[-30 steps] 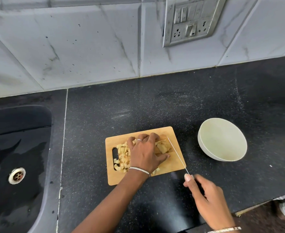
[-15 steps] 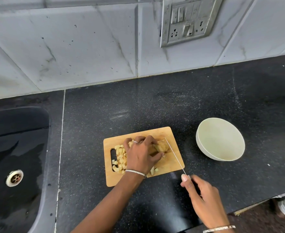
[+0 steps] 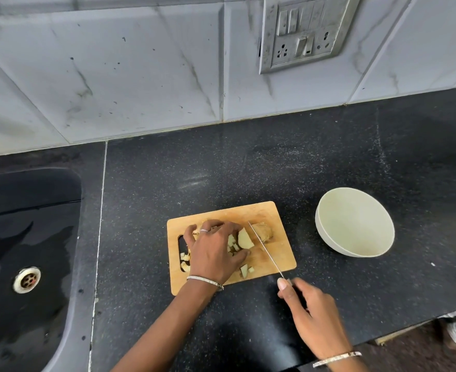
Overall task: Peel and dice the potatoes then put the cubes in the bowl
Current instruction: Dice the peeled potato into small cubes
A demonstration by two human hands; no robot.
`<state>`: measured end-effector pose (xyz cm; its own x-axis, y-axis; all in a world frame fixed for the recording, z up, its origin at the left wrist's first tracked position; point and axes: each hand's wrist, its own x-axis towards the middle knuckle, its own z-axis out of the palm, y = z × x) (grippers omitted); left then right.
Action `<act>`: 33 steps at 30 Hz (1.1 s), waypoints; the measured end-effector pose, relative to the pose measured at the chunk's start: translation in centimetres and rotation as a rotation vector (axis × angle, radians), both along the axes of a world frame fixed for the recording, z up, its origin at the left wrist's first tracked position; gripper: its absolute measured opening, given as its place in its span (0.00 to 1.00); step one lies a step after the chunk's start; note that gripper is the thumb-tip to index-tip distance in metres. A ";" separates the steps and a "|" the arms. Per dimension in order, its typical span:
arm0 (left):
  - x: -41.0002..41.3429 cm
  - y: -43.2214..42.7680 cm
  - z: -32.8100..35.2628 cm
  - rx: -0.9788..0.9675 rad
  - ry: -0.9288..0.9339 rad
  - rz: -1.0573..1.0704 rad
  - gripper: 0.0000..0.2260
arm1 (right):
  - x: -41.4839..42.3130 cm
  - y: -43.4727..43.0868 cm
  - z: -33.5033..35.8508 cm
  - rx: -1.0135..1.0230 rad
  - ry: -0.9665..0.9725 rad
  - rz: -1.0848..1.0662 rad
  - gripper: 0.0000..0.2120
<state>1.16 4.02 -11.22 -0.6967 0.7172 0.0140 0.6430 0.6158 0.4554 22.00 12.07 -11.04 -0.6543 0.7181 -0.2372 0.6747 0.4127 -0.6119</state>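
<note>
A small wooden cutting board [image 3: 275, 253] lies on the black counter. My left hand [image 3: 213, 251] rests over a heap of potato cubes [image 3: 185, 260] and pale slices [image 3: 245, 238], its fingers curved over the pieces. A sliced potato chunk [image 3: 263, 231] sits to the right of the blade. My right hand [image 3: 310, 315] grips the dark handle of a knife [image 3: 266, 249], whose thin blade runs diagonally across the board between the slices and the chunk. The white bowl [image 3: 355, 224] stands to the right of the board with nothing in it.
A black sink [image 3: 20, 251] with a metal drain [image 3: 26, 280] takes up the left side. The tiled wall with a switch and socket plate [image 3: 306, 30] rises behind. The counter's front edge runs at the lower right, with the floor below it.
My left hand has shifted left, uncovering slices and a potato chunk. The knife blade now stands between the slices and the chunk. The camera has drifted a little.
</note>
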 end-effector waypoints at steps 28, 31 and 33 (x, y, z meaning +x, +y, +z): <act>0.1 0.8 0.1 -0.059 -0.020 0.078 0.17 | -4.4 -1.5 0.0 0.044 -0.201 0.096 0.23; 0.1 0.6 0.1 -0.045 -0.006 0.090 0.17 | -5.0 -1.9 -0.4 0.125 -0.254 0.092 0.23; 0.2 0.5 -0.1 -0.039 -0.003 0.100 0.17 | -5.0 -2.2 -0.3 0.166 -0.274 0.104 0.22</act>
<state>1.40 4.55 -11.30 -0.7647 0.6443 -0.0150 0.5764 0.6941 0.4312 16.96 9.87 -11.33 -0.6539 0.6946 -0.2998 0.7541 0.5666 -0.3321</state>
